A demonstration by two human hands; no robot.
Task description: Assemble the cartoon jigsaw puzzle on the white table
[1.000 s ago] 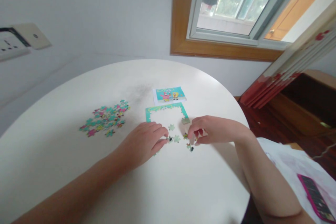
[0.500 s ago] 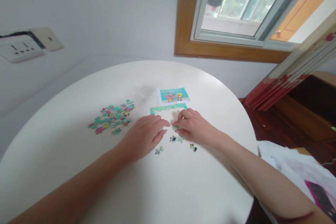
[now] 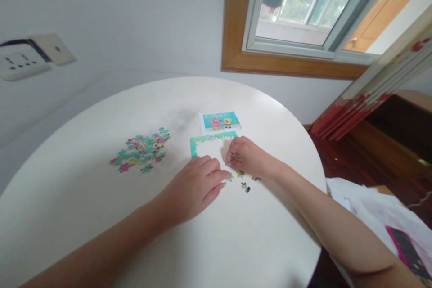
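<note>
My right hand (image 3: pixel 249 156) is closed in a pinch on a small pale-green jigsaw puzzle piece (image 3: pixel 236 157), beside the partly built puzzle border (image 3: pixel 193 146). Teal edge pieces form the border's top and left sides; its lower and right parts are hidden by my hands. Below it, my left hand (image 3: pixel 199 184) rests on the table, thumb and forefinger apart, the fingertips next to another loose piece (image 3: pixel 230 178). A piece with a dark patch (image 3: pixel 246 187) lies below my right hand, and a colourful piece (image 3: pixel 240 173) is partly under it.
A picture card (image 3: pixel 221 122) with cartoon figures lies beyond the border. To the left, a heap of mixed puzzle pieces (image 3: pixel 140 150) spreads over the round white table (image 3: pixel 209 252). The wall and window frame (image 3: pixel 290 65) stand behind; white bags (image 3: pixel 367 207) sit at right.
My left hand has shifted right and nearer, uncovering the border's left side and covering some loose pieces. My right hand now pinches a piece, and more pieces show below it.
</note>
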